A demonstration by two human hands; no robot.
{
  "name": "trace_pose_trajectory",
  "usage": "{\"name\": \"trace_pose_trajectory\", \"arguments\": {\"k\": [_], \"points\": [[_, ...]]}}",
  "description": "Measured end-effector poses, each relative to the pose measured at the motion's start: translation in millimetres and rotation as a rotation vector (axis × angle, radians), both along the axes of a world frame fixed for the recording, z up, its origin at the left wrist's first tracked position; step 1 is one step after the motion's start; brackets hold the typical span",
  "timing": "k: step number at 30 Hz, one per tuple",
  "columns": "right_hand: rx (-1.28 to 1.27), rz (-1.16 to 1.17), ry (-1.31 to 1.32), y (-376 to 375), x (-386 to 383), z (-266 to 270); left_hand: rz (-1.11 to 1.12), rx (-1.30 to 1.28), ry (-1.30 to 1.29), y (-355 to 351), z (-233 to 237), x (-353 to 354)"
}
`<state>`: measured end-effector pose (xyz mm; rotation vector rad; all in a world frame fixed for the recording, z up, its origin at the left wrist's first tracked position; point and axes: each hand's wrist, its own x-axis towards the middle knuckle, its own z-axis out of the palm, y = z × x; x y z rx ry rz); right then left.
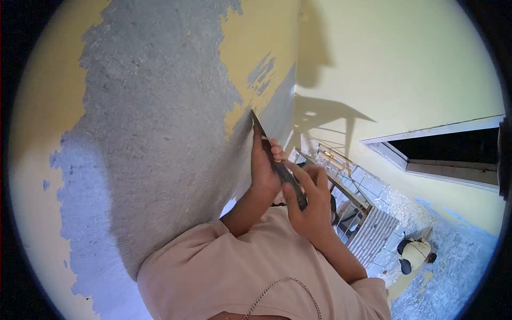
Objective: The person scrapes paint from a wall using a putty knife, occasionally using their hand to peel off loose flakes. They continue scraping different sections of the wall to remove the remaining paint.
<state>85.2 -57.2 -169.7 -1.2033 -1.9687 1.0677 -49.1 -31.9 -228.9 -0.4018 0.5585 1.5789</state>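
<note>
Scraper (282,172) in both hands, tip at the patchy wall (154,106).
My left grip (263,168) closed mid-tool, right grip (312,205) closed on the handle; I'd judge a low angle and even pressure best.

Light tiled floor (372,182) well below; pale flecks (397,204) scattered directly on it.

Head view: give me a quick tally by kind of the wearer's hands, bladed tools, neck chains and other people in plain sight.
Wearer's hands: 2 (left hand, right hand)
Bladed tool: 1
Neck chain: 1
Other person: 1
Total: 5
</note>
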Motion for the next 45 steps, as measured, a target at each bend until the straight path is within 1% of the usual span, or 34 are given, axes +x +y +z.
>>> {"name": "trace_pose_trajectory", "arguments": {"k": [1, 2, 3, 4, 5, 7, 9, 11, 13, 14, 15, 16, 17, 18, 19, 20, 22, 23, 25, 27, 29, 31, 32, 34, 35, 36, 37, 38, 39, 40, 41, 42, 43, 45], "points": [[0.001, -0.006, -0.001, 1.6, -3.3, -6.2, 0.025, -0.100, 0.074, 5.1, 0.2, 0.0], [0.204, -0.011, 0.120, 4.4, -7.3, -13.7, 0.019, -0.097, 0.072, 8.1, -5.2, -2.0], [0.406, -0.014, 0.240, 8.3, -11.3, -16.9, -0.022, 0.054, -0.007, 9.3, -15.0, -6.2], [0.476, 0.040, 0.343, 14.6, -17.3, -15.1, -0.064, 0.202, -0.086, 10.3, -12.9, -8.4], [0.478, 0.037, 0.340, 19.5, -22.4, -15.1, -0.068, 0.203, -0.089, 10.4, -10.1, -9.6], [0.535, 0.462, 0.750, 25.1, -33.0, -16.0, -0.018, 0.063, -0.474, 10.3, 2.3, -12.9], [0.548, 0.491, 0.783, 22.3, -35.5, -9.9, -0.003, 0.058, -0.425, 2.4, 10.1, -14.7], [0.515, 0.617, 0.894, 16.7, -30.6, -6.1, 0.022, 0.062, -0.371, -6.8, 23.9, -12.1], [0.510, 0.612, 0.908, 17.2, -31.5, 7.2, 0.061, 0.204, -0.261, -17.3, 39.6, -5.3], [0.507, 0.591, 0.916, 16.2, -32.7, 10.9, 0.067, 0.198, -0.260, -12.2, 37.7, -5.8], [0.499, 0.591, 0.919, 20.6, -38.1, 6.9, 0.087, 0.045, -0.334, -2.7, 34.4, -6.9], [0.483, 0.498, 0.894, 31.6, -47.4, -1.1, 0.106, -0.101, -0.408, 3.8, 32.0, -8.1], [0.474, 0.407, 0.865, 40.4, -54.8, -7.8, 0.107, -0.094, -0.409, 4.3, 30.9, -9.3], [0.432, 0.344, 0.892, 43.8, -59.0, -11.7, 0.015, -0.080, -0.436, 2.4, 29.9, -9.7], [0.441, 0.347, 0.889, 46.1, -54.5, -7.2, -0.081, -0.065, -0.459, 2.6, 29.4, -9.3], [0.420, 0.397, 0.936, 44.0, -45.0, 1.5, -0.082, -0.062, -0.458, 2.4, 32.5, -5.8], [0.379, 0.443, 0.986, 41.9, -31.1, 10.9, -0.124, 0.383, -0.680, -2.3, 40.5, 3.2], [0.348, 0.489, 0.980, 42.5, -26.0, 13.0, -0.123, 0.374, -0.680, 0.9, 39.0, 2.2], [0.313, 0.532, 0.973, 42.2, -25.8, 11.2, 0.023, 0.175, -0.730, 8.4, 33.0, -0.5], [0.419, 0.587, 0.937, 42.8, -32.1, 3.3, 0.043, 0.223, -0.741, 9.4, 21.7, 0.7], [0.392, 0.577, 0.955, 42.7, -27.7, -2.9, 0.053, 0.268, -0.746, 8.0, 12.7, -0.6], [0.373, 0.563, 0.964, 48.0, -24.3, -11.7, 0.094, 0.177, -0.518, 9.0, 7.3, -0.3], [0.407, 0.525, 0.963, 53.7, -24.2, -17.9, 0.085, 0.175, -0.520, 11.5, 5.4, 0.2], [0.448, 0.485, 0.955, 67.7, -22.6, -29.6, 0.072, 0.031, -0.497, 19.7, 3.8, 1.8], [0.486, 0.458, 0.816, 76.4, -21.8, -35.3, 0.062, 0.035, -0.499, 19.4, 6.4, 5.3], [0.517, 0.428, 0.678, 83.4, -20.9, -39.6, -0.082, 0.084, -0.281, 15.3, 11.0, 10.2], [0.455, 0.342, 0.700, 88.0, -19.7, -42.2, -0.222, 0.132, -0.062, 13.6, 13.1, 14.4], [0.394, 0.258, 0.722, 94.8, -18.5, -45.4, -0.207, 0.060, 0.099, 22.5, 11.7, 18.8], [0.270, 0.279, 0.980, 114.0, -13.7, -54.5, -0.210, 0.063, 0.101, 23.8, 15.3, 21.1], [-0.059, -0.181, 0.627, 113.6, -0.3, -46.0, -0.207, 0.053, 0.150, 25.9, 28.7, 23.4], [0.109, -0.482, 0.612, 127.3, -0.5, -15.2, -0.202, 0.044, 0.200, 27.8, 36.1, 24.0], [0.405, -0.449, 0.866, 164.7, 11.0, -8.0, -0.203, 0.084, 0.219, 26.4, 33.8, 21.7], [0.153, -0.192, 1.465, 176.8, 20.4, 35.7, -0.204, 0.089, 0.223, 24.3, 30.1, 17.6], [0.219, 0.043, 1.666, 194.9, 45.4, 91.6, -0.236, 0.202, 0.301, 18.6, 21.8, 10.4]]}}
